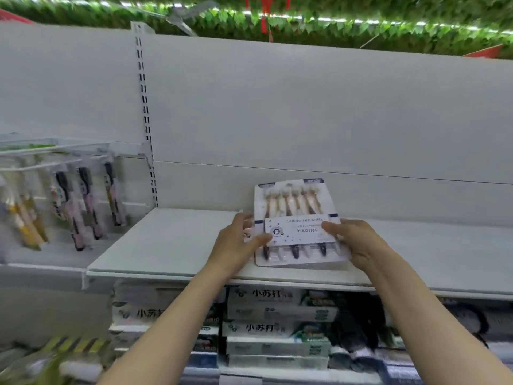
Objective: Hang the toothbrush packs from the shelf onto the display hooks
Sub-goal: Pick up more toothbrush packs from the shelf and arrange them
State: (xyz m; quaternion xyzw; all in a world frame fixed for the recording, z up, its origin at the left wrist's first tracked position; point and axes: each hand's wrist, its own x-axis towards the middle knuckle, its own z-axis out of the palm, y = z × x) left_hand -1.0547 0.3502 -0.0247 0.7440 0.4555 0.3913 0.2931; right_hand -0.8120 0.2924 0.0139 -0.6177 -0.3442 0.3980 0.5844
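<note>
A large white blister pack of several toothbrushes [294, 207] stands tilted on the white shelf [172, 240], its top leaning toward the back panel. My left hand [238, 240] grips its left edge and my right hand [352, 240] grips its right edge, thumbs on the white label. At the far left, white display hooks [55, 151] stick out from the back panel, with narrow toothbrush packs [88, 201] hanging from them. The picture is blurred there.
A slotted metal upright [145, 120] divides the bay with the hooks from this bay. Below the shelf lie stacked white toothpaste boxes [277, 315]. Green leaf garlands [305, 20] hang along the top.
</note>
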